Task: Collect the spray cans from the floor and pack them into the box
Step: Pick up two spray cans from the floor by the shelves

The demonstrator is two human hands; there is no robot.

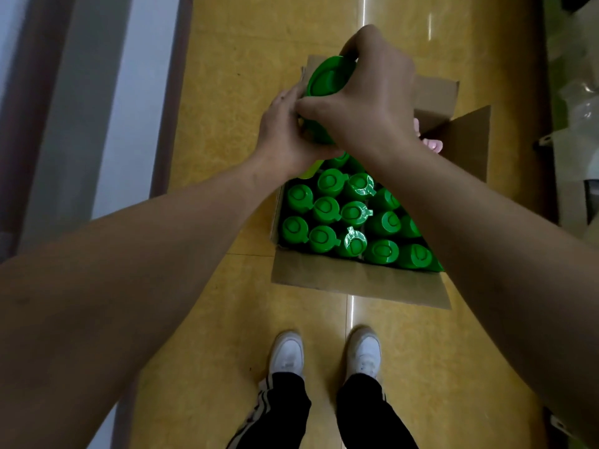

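An open cardboard box (356,283) stands on the yellow floor in front of my feet. Several spray cans with green caps (325,210) stand upright in rows inside it. Above the box's far end I hold one more green-capped spray can (327,76) with both hands. My right hand (372,92) wraps over its cap and upper body. My left hand (285,131) grips its body from the left. The lower part of the held can is hidden behind my hands.
The box's flaps (460,140) stand open on the far right side. Something pink (431,144) shows beside my right wrist. A grey wall or frame (81,124) runs along the left. Pale clutter (577,108) lies at the right edge. My white shoes (288,351) stand just before the box.
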